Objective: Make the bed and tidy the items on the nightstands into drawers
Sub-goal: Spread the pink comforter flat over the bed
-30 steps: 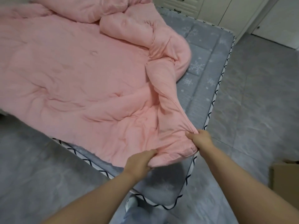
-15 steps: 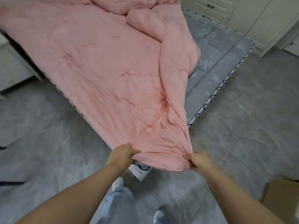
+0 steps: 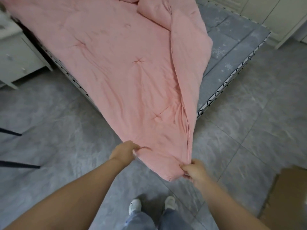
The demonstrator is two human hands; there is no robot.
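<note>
A grey marbled tile floor [image 3: 69, 127] fills the room around a bed with a grey snowflake-print mattress cover [image 3: 235, 47] whose edge carries a black-and-white chevron trim. A white nightstand with small knobs [image 3: 18, 63] stands beside the bed's left edge, cream cabinet doors [image 3: 272, 15] rise behind its far right corner, and a brown cardboard box [image 3: 285, 200] lies on the floor at the lower right. The pink tufted quilt [image 3: 126, 67] covers the bed's left part, its right side folded over in a long ridge. The left hand [image 3: 123, 152] and right hand [image 3: 193, 170] each have their fingers pinched shut on the quilt's near corner, which hangs past the bed's near corner above the floor. Compared with half a second ago, that corner is drawn farther off the bed, seemingly tauter, and two white shoes [image 3: 135, 207] now show below.
</note>
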